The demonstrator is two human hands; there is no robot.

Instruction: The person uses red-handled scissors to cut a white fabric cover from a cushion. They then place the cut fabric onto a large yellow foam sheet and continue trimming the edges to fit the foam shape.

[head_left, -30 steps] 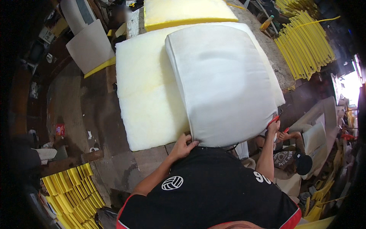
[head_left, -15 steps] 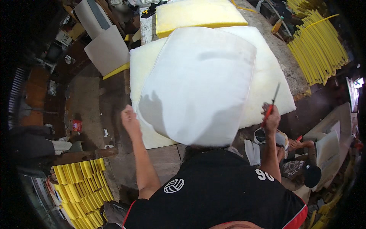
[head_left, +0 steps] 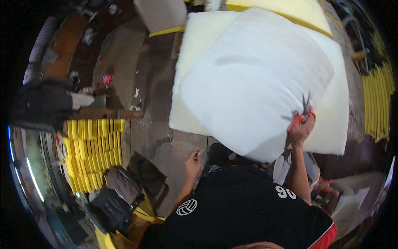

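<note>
The cushion (head_left: 257, 79), white, lies askew over pale padding (head_left: 195, 45) on the counter (head_left: 356, 89), one corner near the person's chest. By its right edge, the right hand (head_left: 301, 132) grasps red-handled scissors (head_left: 306, 110), blades parted. The left hand (head_left: 193, 164) has curled fingers, apart from the cushion; I cannot tell whether it pinches anything. Farther left stand stacked yellow foam strips (head_left: 95, 153).

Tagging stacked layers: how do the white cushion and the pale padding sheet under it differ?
The white cushion lies on top; the padding sheet is beneath, partly covered. The cushion looks smooth; the sheet looks fluffier and yellower. The sheet is wider, showing on both sides of the cushion. Both are pale.
</note>
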